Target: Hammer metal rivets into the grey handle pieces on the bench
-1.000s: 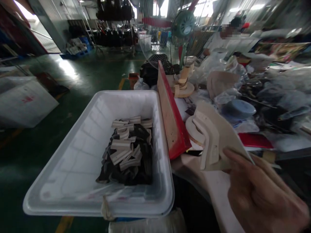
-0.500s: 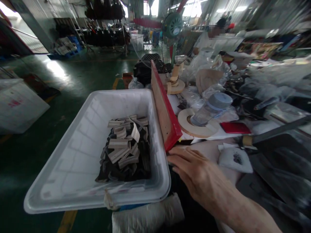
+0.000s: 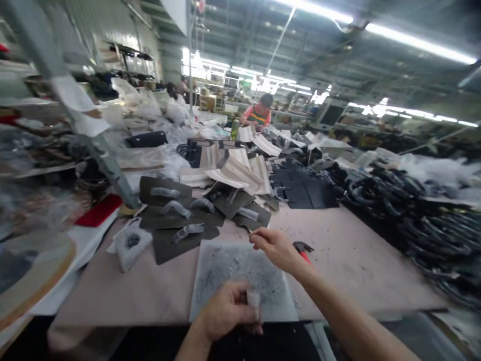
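Observation:
My left hand is closed around a small pale strip, low over the near edge of a worn white board. Dark specks and marks cover the board's surface. My right hand is above the board's far right corner, its fingertips pinched together; what is between them, if anything, is too small to make out. A hammer with a red handle lies just beyond my right forearm, which partly hides it. Dark flat panels with pale curved strips on them lie behind the board.
A small white block with dark bits on it stands at left. Stacked beige pieces, black sheets and a heap of black looped parts line the back and right. A slanted metal post rises at left. Another person sits across the table.
The view has swung right from the white bin of strips to the table. The one hand seen earlier was beside the bin; now both hands are over the board, the left holding a pale strip.

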`<state>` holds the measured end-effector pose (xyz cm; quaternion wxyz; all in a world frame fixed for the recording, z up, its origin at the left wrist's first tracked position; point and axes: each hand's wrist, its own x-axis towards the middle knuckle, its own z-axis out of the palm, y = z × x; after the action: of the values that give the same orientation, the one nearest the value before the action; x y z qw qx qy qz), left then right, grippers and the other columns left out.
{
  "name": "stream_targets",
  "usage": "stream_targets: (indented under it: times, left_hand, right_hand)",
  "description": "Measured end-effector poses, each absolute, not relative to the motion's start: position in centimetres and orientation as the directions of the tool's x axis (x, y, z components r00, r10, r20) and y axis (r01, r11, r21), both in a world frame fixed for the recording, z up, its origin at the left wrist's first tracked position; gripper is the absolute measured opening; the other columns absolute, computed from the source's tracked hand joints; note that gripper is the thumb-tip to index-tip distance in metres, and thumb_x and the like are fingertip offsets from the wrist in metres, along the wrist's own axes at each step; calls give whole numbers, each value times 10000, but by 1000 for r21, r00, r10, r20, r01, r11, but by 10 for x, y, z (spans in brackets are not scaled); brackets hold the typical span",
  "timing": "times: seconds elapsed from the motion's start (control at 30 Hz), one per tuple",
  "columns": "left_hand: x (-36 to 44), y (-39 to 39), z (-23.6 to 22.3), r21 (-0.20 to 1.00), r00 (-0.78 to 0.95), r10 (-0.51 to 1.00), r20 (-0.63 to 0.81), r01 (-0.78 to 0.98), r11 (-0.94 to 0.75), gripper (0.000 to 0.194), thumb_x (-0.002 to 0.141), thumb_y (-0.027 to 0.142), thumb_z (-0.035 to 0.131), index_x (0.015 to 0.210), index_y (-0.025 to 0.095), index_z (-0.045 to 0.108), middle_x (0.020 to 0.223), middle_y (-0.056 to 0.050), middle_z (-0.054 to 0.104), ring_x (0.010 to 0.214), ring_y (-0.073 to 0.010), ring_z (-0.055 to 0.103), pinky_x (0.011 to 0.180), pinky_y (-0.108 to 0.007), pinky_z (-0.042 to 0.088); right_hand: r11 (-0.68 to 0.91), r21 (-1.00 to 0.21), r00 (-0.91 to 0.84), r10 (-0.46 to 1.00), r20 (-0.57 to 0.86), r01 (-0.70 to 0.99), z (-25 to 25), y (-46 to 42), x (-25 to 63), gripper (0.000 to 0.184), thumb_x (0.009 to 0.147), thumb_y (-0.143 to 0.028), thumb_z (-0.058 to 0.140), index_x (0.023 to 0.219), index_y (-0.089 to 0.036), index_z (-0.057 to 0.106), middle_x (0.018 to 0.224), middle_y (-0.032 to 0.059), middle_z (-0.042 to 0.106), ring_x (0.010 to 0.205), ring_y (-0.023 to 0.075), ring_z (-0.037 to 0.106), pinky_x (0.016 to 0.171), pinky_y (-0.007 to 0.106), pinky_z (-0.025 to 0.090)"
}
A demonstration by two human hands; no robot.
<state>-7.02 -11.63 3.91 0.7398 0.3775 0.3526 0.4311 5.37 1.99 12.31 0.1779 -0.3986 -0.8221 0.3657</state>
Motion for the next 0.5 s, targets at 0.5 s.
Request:
stream_targets:
  times: [0.5]
  left_hand:
    - [-43,-11,-9,991,-240,970,-26,125,57,103,816,277,584,852,180,588,758,-13,619,728,-175,565,690,-260,431]
  right_hand:
    - [653,-191,-610,755,239,733,143,161,-54,454,810,-155,636,1251,-83,556,1384,218,474,1273,343,416,1061,512,293]
